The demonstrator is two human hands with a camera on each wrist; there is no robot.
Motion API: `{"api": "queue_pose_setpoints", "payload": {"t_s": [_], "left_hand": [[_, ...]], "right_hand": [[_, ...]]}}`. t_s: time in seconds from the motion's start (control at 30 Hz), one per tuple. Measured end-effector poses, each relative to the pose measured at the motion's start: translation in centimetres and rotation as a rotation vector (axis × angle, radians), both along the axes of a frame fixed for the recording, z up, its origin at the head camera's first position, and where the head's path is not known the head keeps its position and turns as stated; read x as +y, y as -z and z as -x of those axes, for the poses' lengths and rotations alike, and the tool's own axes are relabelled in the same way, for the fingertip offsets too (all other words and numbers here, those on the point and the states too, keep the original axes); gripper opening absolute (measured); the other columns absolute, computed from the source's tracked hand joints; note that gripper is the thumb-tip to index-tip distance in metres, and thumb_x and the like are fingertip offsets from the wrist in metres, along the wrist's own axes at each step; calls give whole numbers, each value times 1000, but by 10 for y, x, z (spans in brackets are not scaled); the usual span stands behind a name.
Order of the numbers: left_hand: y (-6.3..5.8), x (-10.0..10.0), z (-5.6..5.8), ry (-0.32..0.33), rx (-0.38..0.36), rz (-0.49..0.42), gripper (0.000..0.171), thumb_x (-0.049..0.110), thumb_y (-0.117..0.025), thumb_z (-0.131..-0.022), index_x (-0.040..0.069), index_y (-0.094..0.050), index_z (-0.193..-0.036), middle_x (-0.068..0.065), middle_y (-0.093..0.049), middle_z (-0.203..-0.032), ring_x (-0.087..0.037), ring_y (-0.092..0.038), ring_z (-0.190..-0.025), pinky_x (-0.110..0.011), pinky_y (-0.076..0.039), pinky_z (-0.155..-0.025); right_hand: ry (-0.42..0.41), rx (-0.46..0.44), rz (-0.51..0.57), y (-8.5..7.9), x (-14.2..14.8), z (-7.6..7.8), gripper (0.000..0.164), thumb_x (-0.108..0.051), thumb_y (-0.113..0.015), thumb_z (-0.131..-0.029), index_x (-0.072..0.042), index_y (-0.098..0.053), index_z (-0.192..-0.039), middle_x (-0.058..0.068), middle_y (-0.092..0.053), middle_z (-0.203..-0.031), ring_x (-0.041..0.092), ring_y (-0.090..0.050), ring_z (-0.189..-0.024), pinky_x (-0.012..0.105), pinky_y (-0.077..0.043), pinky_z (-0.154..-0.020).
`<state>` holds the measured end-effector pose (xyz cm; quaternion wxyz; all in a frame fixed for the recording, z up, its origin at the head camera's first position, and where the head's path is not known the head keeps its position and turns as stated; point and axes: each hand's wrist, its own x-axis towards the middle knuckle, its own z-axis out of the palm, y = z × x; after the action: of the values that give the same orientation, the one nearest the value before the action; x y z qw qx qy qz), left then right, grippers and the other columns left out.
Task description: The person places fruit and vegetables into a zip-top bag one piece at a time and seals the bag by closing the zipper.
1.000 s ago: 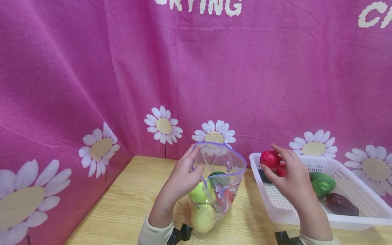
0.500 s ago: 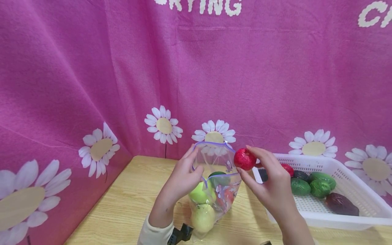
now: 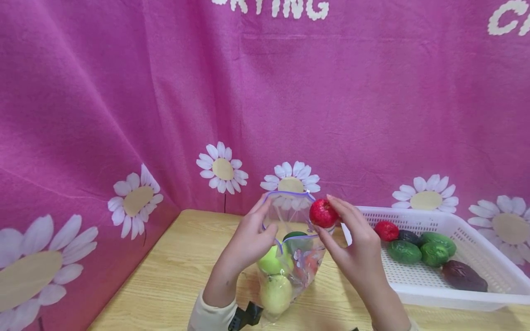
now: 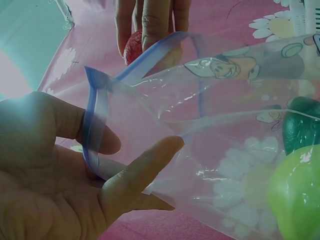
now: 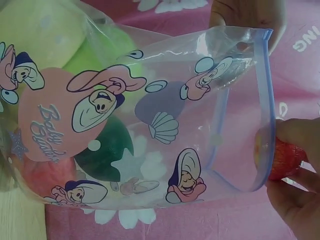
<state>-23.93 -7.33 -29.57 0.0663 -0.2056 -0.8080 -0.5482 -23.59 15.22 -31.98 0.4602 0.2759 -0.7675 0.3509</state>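
At the mouth of the clear bag (image 3: 300, 262): our right hand (image 3: 358, 248) pinches a red fruit (image 3: 323, 213) between thumb and fingers.
Bag's left side: held by our left hand (image 3: 248, 236).
Wooden table (image 3: 178, 266): pink daisy cloth (image 3: 339, 110) behind its far edge.

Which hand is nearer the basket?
Right hand: near the left end of the basket, holding a red fruit. Left hand: farther left, at the mouth of the bag.
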Motion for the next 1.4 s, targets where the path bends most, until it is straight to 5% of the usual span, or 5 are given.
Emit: {"api": "queue_pose_setpoints", "payload": {"t_s": [0.2, 1.4], "left_hand": [[0, 1, 1, -2, 5, 5, 65, 1, -49, -95, -5, -28, -157, -7, -16, -170, -10, -50, -54, -20, -43, -49], [-1, 0, -1, -6, -19, 20, 66, 4, -49, -96, -2, -27, -158, -3, -14, -170, -10, -46, -53, -20, -42, -49]], "right_hand": [[46, -45, 3, 1, -1, -1, 63, -5, -88, -73, 0, -62, -130, 12, -69, -121, 24, -67, -98, 13, -46, -94], [25, -66, -14, 1, -6, -5, 52, -4, -80, -76, -6, -67, -126, 14, -57, -124, 22, -59, -105, 8, -41, -94]]}}
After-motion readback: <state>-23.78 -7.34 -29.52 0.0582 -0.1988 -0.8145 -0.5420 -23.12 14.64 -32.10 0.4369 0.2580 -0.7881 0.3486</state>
